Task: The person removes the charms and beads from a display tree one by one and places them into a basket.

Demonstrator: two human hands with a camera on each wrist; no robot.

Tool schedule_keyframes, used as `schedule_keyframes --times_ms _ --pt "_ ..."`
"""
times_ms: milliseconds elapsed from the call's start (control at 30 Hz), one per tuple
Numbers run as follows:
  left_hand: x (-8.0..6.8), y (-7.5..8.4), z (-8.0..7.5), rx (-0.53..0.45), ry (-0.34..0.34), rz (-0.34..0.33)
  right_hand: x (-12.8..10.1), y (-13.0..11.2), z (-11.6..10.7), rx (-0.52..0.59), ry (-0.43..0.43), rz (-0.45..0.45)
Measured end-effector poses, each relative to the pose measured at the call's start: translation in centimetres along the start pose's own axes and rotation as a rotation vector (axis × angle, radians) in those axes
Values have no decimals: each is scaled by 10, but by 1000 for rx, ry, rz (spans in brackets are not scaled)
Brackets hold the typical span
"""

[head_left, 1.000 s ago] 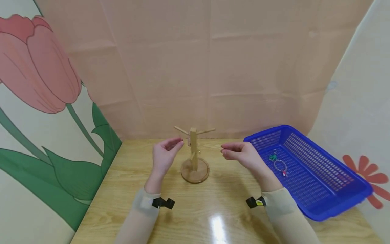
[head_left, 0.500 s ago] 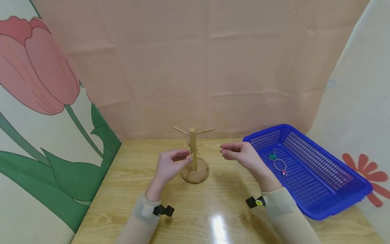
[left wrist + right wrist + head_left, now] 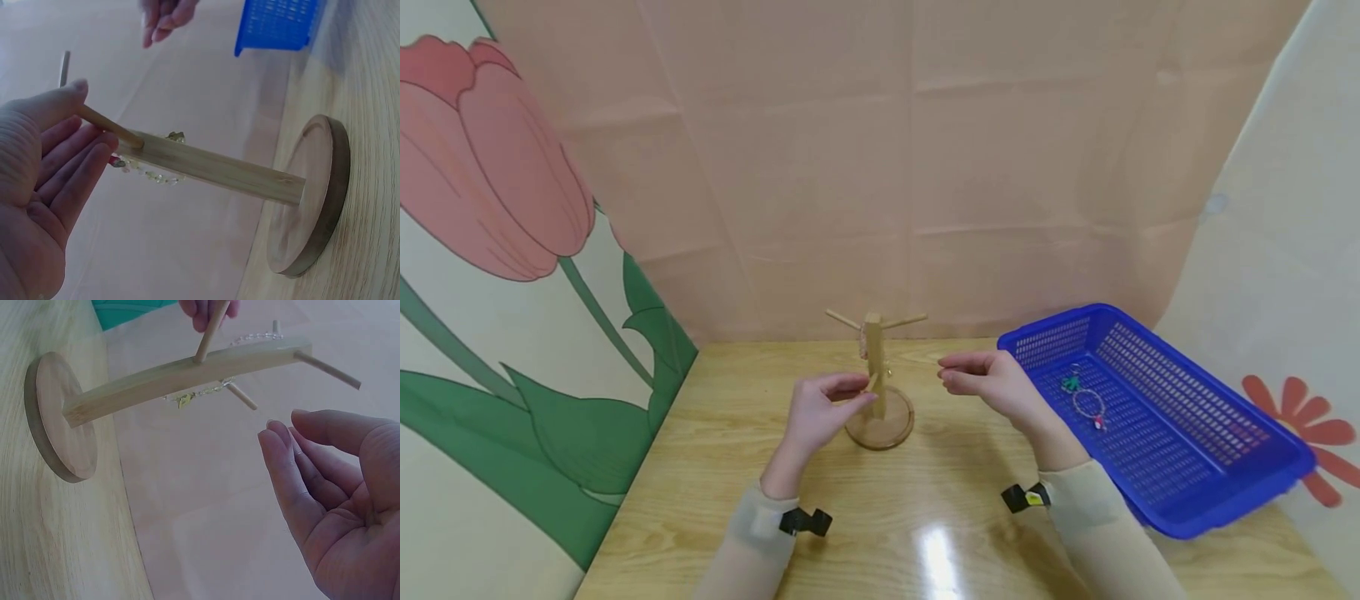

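A wooden jewelry stand (image 3: pixel 876 350) with several pegs and a round base stands upright on the table. My left hand (image 3: pixel 823 408) is at its near peg (image 3: pixel 103 122), thumb on one side and fingers on the other, apparently pinching it. A pink-beaded bracelet (image 3: pixel 862 343) hangs on the stand's left side. Another, with clear beads and a yellowish charm (image 3: pixel 184 400), hangs behind the post. My right hand (image 3: pixel 996 385) hovers right of the stand, thumb and fingertips slightly apart with nothing between them.
A blue plastic basket (image 3: pixel 1232 454) sits at the right of the table. Inside lie a bracelet with a green charm (image 3: pixel 1071 382) and a ring-shaped bracelet with a red charm (image 3: pixel 1088 404). A pink cloth (image 3: pixel 880 167) hangs behind the table.
My left hand has moved down and right from beside the stand's top to its near peg, then stayed there. The right hand has barely moved.
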State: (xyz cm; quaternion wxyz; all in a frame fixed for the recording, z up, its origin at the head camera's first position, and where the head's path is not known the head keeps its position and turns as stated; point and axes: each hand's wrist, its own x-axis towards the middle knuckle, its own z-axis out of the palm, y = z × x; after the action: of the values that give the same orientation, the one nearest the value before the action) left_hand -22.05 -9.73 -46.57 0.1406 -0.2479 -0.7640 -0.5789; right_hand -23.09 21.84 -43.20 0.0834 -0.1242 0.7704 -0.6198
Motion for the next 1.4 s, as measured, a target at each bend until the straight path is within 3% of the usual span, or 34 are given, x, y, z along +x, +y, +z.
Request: schedule_keyframes --times_ms 300,700,1133,1400 --pt "-1 -8 1 -10 46 33 5 3 4 17 -7 -12" --pt "-2 -12 3 -92 98 -11 7 8 12 54 42 -28" --pt "-8 -16 -1 -98 115 -88 11 25 38 159 131 -97" --pt "-3 -22 -4 -164 103 -138 17 25 50 161 195 -124"
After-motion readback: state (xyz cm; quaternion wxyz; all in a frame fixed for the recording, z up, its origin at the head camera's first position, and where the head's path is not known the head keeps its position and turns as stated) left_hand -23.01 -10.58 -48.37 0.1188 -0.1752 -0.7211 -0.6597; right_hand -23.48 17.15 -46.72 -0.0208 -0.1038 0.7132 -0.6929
